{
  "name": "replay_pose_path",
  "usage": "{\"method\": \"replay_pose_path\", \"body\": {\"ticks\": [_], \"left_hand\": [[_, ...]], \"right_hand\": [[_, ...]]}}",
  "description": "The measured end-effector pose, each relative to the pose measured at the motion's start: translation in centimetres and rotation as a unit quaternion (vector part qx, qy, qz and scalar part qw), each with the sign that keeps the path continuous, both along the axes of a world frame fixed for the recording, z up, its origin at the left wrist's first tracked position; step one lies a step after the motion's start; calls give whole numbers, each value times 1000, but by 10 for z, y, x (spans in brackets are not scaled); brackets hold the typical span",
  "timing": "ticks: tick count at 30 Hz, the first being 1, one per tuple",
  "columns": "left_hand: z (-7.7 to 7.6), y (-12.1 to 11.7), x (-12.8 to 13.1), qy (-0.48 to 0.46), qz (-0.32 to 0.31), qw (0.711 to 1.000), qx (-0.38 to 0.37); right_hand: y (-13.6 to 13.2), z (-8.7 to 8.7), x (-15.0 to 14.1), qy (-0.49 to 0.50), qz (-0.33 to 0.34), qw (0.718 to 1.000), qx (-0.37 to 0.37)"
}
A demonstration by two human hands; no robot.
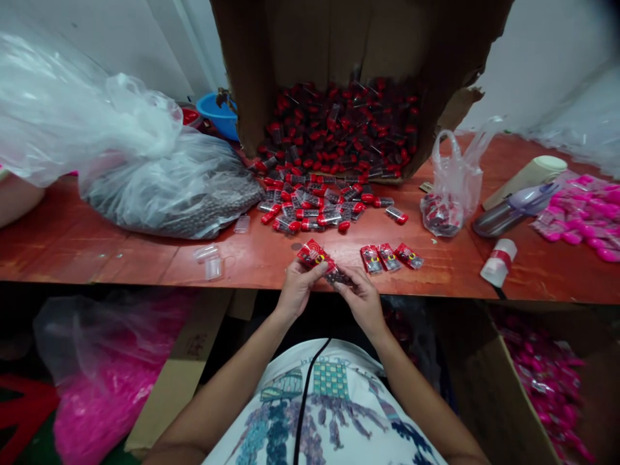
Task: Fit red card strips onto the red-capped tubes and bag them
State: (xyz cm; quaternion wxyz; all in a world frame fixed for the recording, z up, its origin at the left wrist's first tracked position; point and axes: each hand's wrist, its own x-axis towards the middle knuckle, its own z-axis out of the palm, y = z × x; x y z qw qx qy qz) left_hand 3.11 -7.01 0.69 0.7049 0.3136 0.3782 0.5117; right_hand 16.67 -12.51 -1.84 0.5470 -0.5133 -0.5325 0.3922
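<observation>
Over the table's front edge, my left hand [299, 287] and my right hand [361, 290] are both closed on one small red printed packet [314, 254]. My left hand grips its upper part, with the thumb lying across the print. The right fingers pinch its lower right end, where dark contents show through clear plastic. Three similar red packets [388, 257] lie in a row just right of my right hand. Beyond my hands is a loose heap of small clear containers with red caps [317, 203], dark inside. My fingers partly cover the held packet.
A big cardboard box [252, 71] full of red-capped containers stands behind the heap. Left are a tied plastic bag of dark pieces [174, 187] and empty clear containers [213, 268]. To the right are a small plastic bag [453, 194], a bottle [513, 210], a roll [498, 263] and pink items [586, 213].
</observation>
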Motion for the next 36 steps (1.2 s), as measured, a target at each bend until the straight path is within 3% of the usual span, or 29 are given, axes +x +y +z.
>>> {"method": "replay_pose_path", "body": {"ticks": [3,10,17,21,23,25,29,31,36], "left_hand": [[-1,1,0,30,22,999,7],[-1,3,-1,42,-35,998,18],[-3,-2,7,84,-43,995,24],[-5,-2,9,90,-26,996,2],[-8,-3,9,74,-15,997,-7],[-10,-3,9,53,-10,998,-16],[-13,-5,8,31,-25,999,-23],[-12,-6,8,41,-37,998,-18],[-5,-3,7,93,-65,994,-1]], "right_hand": [[1,-2,1,10,5,1000,-1],[1,-5,-1,171,0,984,-54],[-6,-9,-7,30,-115,993,3],[-9,-7,-7,-44,-145,987,46],[-8,-7,-9,-10,-149,988,36],[-6,-8,-11,96,-139,986,-9],[-1,-14,-15,301,-98,945,-84],[-1,-14,-16,312,-100,941,-79],[-5,-13,-18,220,-125,967,-23]]}}
